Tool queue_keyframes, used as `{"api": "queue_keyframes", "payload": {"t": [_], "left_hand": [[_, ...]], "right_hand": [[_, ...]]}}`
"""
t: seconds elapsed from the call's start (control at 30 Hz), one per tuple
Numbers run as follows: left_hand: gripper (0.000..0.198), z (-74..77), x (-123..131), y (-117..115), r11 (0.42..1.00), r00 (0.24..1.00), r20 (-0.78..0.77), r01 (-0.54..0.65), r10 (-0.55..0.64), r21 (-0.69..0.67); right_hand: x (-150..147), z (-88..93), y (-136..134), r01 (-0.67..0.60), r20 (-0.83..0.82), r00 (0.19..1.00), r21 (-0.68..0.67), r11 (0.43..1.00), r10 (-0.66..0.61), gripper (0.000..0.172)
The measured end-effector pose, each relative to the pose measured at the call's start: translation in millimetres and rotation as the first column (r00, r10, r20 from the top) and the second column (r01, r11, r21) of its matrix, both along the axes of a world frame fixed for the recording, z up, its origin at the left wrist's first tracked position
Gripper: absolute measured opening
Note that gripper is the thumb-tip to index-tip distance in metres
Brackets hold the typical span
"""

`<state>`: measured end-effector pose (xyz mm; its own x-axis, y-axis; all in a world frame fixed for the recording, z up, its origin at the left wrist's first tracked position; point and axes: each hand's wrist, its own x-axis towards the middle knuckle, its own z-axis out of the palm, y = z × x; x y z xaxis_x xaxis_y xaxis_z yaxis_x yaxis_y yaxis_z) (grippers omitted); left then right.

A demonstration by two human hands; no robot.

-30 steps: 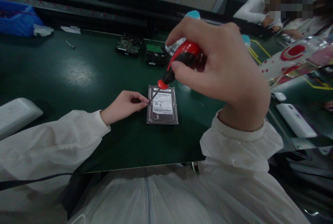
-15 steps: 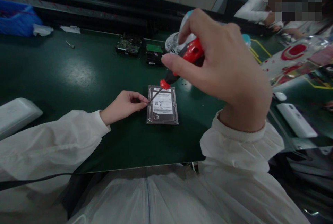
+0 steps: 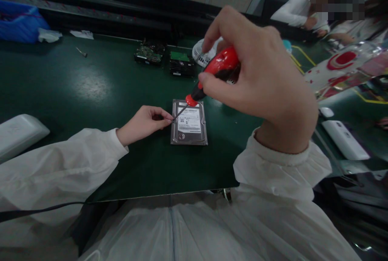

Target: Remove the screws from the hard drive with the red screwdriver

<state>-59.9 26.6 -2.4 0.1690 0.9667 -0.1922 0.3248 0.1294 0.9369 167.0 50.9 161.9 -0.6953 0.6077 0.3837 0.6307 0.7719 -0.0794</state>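
A silver hard drive (image 3: pixel 194 136) with a white label lies flat on the green table in front of me. My right hand (image 3: pixel 260 71) is closed around the red and black handle of a screwdriver (image 3: pixel 220 65), which slants down to the left. Its thin shaft crosses the drive's upper left part and ends at the left edge. There, the thumb and fingers of my left hand (image 3: pixel 144 122) pinch together at the screwdriver's tip. Whatever lies under the tip is hidden by these fingertips.
Two more drives, one with a bare circuit board (image 3: pixel 149 52) and one black with green (image 3: pixel 181 64), sit farther back beside a white round fan-like object (image 3: pixel 200 53). A blue bin (image 3: pixel 22 22) stands far left. A plastic bottle (image 3: pixel 342 69) and a co-worker (image 3: pixel 295 10) are at right.
The fingers of my right hand have shifted around the screwdriver handle, and the handle has turned, showing more red. My left hand and the hard drive have stayed in place.
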Motion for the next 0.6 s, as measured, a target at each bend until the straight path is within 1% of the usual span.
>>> {"api": "queue_keyframes", "payload": {"t": [0.03,0.07,0.1,0.2,0.23,0.27,0.33,0.4,0.47,0.53,0.6], "left_hand": [[0.025,1.1,0.8,-0.3,1.0,1.0,0.004,-0.005,0.005,-0.008],[0.024,2.2,1.5,-0.6,1.0,1.0,0.009,-0.01,0.011,-0.013],[0.023,3.2,2.2,-0.8,1.0,1.0,0.014,-0.016,0.016,-0.018],[0.021,5.0,2.8,-0.8,0.999,1.0,0.011,-0.025,0.025,-0.025],[0.022,5.1,2.6,-0.7,0.999,1.0,0.006,-0.025,0.025,-0.025],[0.022,4.9,2.3,-0.5,0.999,1.0,0.003,-0.022,0.022,-0.024],[0.023,4.3,1.7,-0.2,1.0,1.0,-0.001,-0.013,0.013,-0.022],[0.024,3.8,1.5,-0.2,1.0,1.0,0.003,-0.009,0.009,-0.018],[0.024,3.6,1.8,-0.3,1.0,1.0,0.008,-0.008,0.008,-0.012],[0.024,3.5,2.1,-0.4,1.0,1.0,0.012,-0.005,0.005,-0.007],[0.025,3.4,2.3,-0.3,1.0,1.0,0.006,-0.002,0.002,-0.008]], "right_hand": [[-0.3,0.0,-0.2,-0.055,-0.013,0.998,-0.007,0.998,0.055,0.034],[-0.6,-0.2,-0.4,-0.082,-0.02,0.996,-0.016,0.997,0.082,0.039],[-0.9,-0.6,-0.5,-0.076,-0.025,0.997,-0.02,0.997,0.076,0.041],[-0.7,-1.8,-0.4,0.061,-0.023,0.998,0.001,0.998,-0.061,0.05],[-0.3,-1.8,-0.2,0.094,-0.016,0.995,0.01,0.995,-0.094,0.051],[0.2,-1.6,-0.2,0.097,-0.011,0.995,0.015,0.995,-0.096,0.046],[1.1,-0.7,-0.3,0.034,0.002,0.999,0.006,0.999,-0.034,0.035],[1.3,0.0,-0.4,-0.02,0.003,1.0,-0.011,1.0,0.02,0.037],[0.8,-0.3,-0.1,0.01,-0.004,1.0,-0.017,1.0,-0.01,0.037],[-0.1,-0.9,0.1,0.086,-0.005,0.996,0.002,0.996,-0.086,0.038],[-0.6,-0.7,-0.7,0.115,0.015,0.993,0.024,0.993,-0.116,0.034]]}}
